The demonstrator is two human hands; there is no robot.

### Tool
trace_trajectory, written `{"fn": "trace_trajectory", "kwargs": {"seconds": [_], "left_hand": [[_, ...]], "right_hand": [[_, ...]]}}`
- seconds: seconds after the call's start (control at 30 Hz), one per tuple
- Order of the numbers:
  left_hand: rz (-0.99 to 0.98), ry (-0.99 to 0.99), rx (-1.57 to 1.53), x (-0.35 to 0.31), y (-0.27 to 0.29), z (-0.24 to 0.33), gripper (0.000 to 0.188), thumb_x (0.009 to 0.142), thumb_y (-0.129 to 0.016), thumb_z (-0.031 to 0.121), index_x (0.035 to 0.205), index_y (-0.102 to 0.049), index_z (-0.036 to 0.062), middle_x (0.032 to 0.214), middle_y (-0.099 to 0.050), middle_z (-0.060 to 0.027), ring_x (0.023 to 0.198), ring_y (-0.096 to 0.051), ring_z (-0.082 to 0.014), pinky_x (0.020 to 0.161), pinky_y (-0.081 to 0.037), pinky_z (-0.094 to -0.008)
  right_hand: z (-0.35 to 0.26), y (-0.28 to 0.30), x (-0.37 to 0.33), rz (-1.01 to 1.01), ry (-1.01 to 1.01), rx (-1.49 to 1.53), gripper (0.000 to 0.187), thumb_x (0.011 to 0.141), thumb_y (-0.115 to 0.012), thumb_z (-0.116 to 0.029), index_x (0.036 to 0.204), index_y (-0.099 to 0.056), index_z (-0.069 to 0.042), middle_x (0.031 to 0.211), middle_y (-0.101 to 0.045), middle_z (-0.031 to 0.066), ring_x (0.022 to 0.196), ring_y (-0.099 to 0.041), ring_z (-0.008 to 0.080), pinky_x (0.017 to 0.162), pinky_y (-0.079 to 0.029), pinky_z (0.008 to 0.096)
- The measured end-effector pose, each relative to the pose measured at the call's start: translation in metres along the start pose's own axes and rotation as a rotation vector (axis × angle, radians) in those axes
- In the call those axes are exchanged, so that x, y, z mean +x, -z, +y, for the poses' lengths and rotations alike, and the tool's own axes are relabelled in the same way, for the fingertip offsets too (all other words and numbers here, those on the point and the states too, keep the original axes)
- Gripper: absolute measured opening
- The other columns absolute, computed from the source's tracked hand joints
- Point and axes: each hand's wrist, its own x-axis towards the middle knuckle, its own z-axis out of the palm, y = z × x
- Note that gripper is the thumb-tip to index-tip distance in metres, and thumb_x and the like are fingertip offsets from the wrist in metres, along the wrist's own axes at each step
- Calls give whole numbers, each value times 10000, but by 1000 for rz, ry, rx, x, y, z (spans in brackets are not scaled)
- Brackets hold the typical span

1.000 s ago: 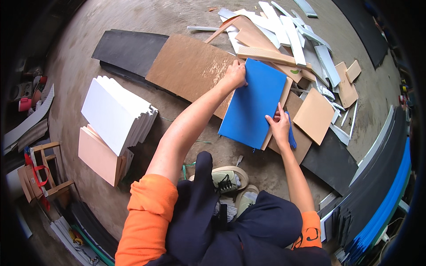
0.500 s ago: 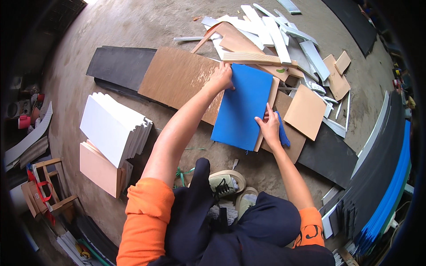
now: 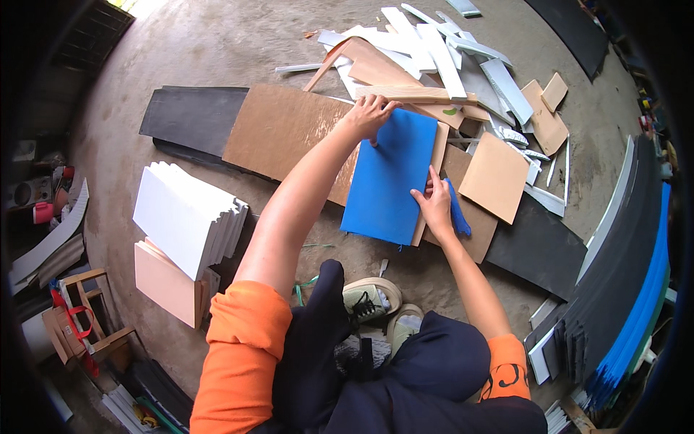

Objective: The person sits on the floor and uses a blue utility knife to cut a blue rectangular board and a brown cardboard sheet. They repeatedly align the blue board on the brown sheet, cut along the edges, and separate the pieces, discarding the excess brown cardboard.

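A blue rectangular sheet [image 3: 389, 181] lies on top of a slightly offset tan sheet [image 3: 439, 148]. At the blue sheet's far-left corner, my left hand [image 3: 367, 117] is closed over the edge, thumb on the blue face and fingers across the far side. My right hand [image 3: 434, 205] rests at the right edge with its fingers stretched out, thumb on the blue face and forefinger along the tan margin. Both sheets lie across a long brown board [image 3: 278, 134]. Just right of my right hand is a narrow blue strip [image 3: 457, 210].
White sheets [image 3: 184, 217] stand stacked over tan ones [image 3: 170, 286] at left. White and tan offcuts [image 3: 441, 61] are heaped beyond the board. A tan square [image 3: 495, 177] lies at right, near a black sheet [image 3: 536, 249]. Long black and blue sheets [image 3: 636, 282] line the right side.
My left hand has shifted right along the far edge, its fingers reaching further over the blue sheet. My right hand stays at the right edge. The whole view has shifted slightly.
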Motion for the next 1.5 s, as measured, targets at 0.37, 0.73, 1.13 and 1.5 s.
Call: {"fn": "trace_trajectory", "kwargs": {"seconds": [0.37,0.73,1.13,1.5], "left_hand": [[36,72,-253,-185,-1,96,1052,469,-812,363,1357,-268,220,1382,-187,-185,1210,-273,-363,1008,-255,-485],[33,100,-364,-183,-20,86,977,447,-823,177,1311,-371,127,1324,-272,-255,1056,-405,-347,920,-398,-397],[76,133,-402,-185,-24,88,966,444,-813,131,1308,-382,142,1311,-296,-239,1066,-389,-350,929,-402,-412],[153,221,-538,-181,-23,104,798,557,-789,256,1259,-438,109,1294,-310,-243,1076,-388,-354,921,-397,-414]], "right_hand": [[2,-3,0,42,12,-30,703,675,-721,-130,1290,-386,-59,904,-474,101,773,-520,193,741,-468,310],[-1,2,2,-45,-32,34,722,673,-719,-126,1295,-363,-36,909,-450,117,812,-473,243,787,-421,338],[-1,4,6,-70,-42,4,748,663,-718,-128,1300,-333,-43,933,-463,141,848,-485,263,800,-419,348],[5,21,27,-200,-11,-59,672,678,-708,-131,1252,-371,-39,947,-463,151,844,-508,272,791,-431,360]]}}
